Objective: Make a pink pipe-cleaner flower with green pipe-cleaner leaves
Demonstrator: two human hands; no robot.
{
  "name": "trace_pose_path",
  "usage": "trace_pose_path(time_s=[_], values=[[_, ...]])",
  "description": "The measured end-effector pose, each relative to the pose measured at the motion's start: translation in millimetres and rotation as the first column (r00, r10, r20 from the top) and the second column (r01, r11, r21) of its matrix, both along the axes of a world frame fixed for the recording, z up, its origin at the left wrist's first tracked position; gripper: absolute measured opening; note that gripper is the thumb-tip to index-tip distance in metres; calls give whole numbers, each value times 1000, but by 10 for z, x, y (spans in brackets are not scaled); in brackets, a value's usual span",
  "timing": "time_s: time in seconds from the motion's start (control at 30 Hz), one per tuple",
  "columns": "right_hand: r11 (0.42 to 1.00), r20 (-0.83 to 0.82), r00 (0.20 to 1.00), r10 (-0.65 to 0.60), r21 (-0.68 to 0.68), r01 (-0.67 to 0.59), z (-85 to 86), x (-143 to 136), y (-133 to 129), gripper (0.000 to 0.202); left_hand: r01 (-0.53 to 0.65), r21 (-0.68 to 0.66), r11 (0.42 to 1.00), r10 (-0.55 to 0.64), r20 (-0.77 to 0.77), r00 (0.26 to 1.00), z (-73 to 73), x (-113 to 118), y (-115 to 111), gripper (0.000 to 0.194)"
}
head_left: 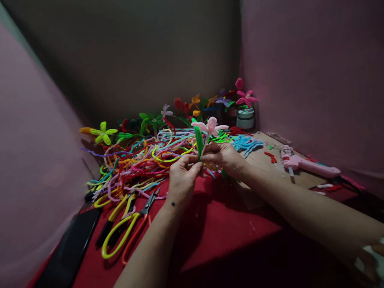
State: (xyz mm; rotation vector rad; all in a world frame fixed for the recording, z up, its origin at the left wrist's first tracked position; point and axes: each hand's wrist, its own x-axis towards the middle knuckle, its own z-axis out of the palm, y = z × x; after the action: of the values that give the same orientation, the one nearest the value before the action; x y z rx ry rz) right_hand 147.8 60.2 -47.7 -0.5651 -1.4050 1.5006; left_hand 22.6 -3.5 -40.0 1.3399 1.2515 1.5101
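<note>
Above the red cloth, my two hands meet around a pipe-cleaner flower [211, 126] with pale pink petals and a thin pale stem. A green pipe-cleaner leaf [198, 141] stands upright beside the stem. My left hand [184, 174] pinches the base of the leaf between thumb and fingers. Close against it, my right hand [220, 158] has its fingers closed on the stem below the petals. The lower end of the stem is hidden behind the fingers.
Loose coloured pipe cleaners [141, 160] lie heaped behind my left hand, with scissors [132, 224] in front. A pink glue gun [309, 165] rests on a board at right. Finished flowers [103, 133] line the back, some near a pale jar [245, 119]. A black flat object [70, 244] lies left.
</note>
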Motion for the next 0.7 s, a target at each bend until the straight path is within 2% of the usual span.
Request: trace_pose_path(time_s=[0.13,0.27,0.5,0.7], values=[[1000,39,999,-29,10,28,22,-1,-17,22,-61,100,993,76,-148,986,-80,-22,7,14],[999,47,999,-21,28,19,29,-1,-32,21,-75,155,985,97,-140,985,-96,-10,2,11],[1000,36,999,-12,21,11,14,-12,-33,20,-42,-17,999,43,62,997,8,4,-7,14],[998,94,995,-10,69,4,36,10,-24,20,-10,-87,996,16,75,997,-3,-48,13,23]])
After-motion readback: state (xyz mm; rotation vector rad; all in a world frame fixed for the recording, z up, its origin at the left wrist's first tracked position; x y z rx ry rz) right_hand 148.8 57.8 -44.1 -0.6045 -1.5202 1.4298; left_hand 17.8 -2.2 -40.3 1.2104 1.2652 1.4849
